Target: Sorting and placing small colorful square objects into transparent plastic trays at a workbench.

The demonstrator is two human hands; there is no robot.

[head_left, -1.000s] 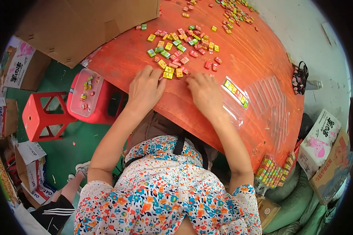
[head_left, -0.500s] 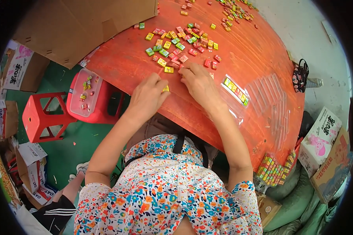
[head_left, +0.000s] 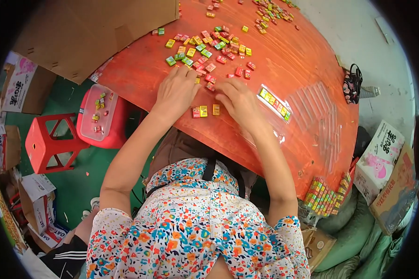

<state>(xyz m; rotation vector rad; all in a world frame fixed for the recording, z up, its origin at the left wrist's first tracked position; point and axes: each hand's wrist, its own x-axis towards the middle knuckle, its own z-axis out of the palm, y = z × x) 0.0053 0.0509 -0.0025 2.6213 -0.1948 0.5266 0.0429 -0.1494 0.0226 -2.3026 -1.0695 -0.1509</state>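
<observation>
My left hand (head_left: 178, 88) reaches over the near side of a loose pile of small coloured boxes (head_left: 202, 49). Its fingers are stretched forward, with their tips by a yellow box (head_left: 197, 81) half covered by the hand. To the right, my right hand (head_left: 237, 98) rests low over the table, thumb and fingers apart, beside a red box (head_left: 210, 87). Between my wrists, near the table edge, a red box (head_left: 196, 112) and a yellow box (head_left: 203, 111) lie side by side. An orange-yellow box (head_left: 216, 109) lies just right of them, a small gap away.
A clear tray (head_left: 274, 103) holding a row of boxes lies right of my right hand, by overlapping empty clear trays (head_left: 319, 111). Filled packs (head_left: 323, 196) sit at the right corner. A large carton (head_left: 93, 35) covers the far left; a red stool (head_left: 51, 142) stands below.
The yellow box that was in my left hand now lies near the table edge with two others. My left hand has moved forward to the pile; my right hand has shifted slightly right and nearer.
</observation>
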